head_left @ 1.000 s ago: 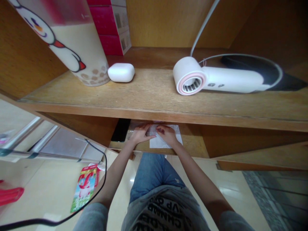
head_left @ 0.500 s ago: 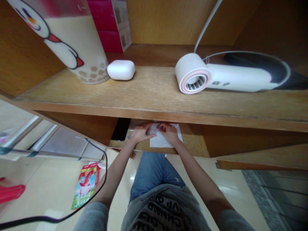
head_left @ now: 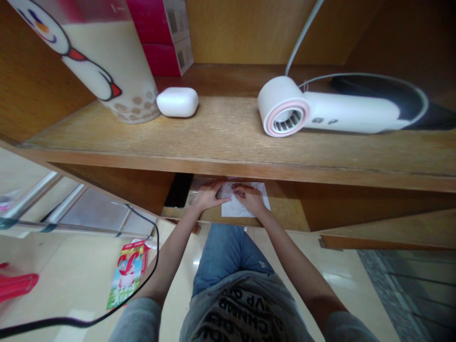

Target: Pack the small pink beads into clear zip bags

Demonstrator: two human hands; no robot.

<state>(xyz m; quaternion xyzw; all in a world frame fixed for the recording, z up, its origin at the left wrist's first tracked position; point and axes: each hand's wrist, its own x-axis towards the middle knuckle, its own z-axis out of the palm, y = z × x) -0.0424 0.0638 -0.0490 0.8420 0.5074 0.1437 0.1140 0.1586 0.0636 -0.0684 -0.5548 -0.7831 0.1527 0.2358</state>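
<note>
A white sheet (head_left: 239, 208), like thin paper, lies on the lower shelf (head_left: 285, 216). My left hand (head_left: 209, 196) rests at its left edge, thumb stretched across the sheet and fingers spread. Over the upper part of the sheet, my right hand (head_left: 252, 197) has its fingers curled together. Small dark reddish marks or bits show by the right fingertips; whether they are held or lie on the sheet I cannot tell. A black phone (head_left: 179, 190) lies to the left of my left hand. Something clear and shiny lies partly under that hand.
Above my hands juts the upper shelf (head_left: 221, 159), bearing a bubble tea cup (head_left: 107, 61), a white earbud case (head_left: 177, 102), pink boxes (head_left: 162, 57) and a white handheld fan (head_left: 342, 111). A black cable (head_left: 107, 311) hangs at left, above a colourful packet (head_left: 126, 273) on the floor.
My right fingers have shifted very slightly over the sheet. My left hand stays in place. The whole view has tilted a little.
</note>
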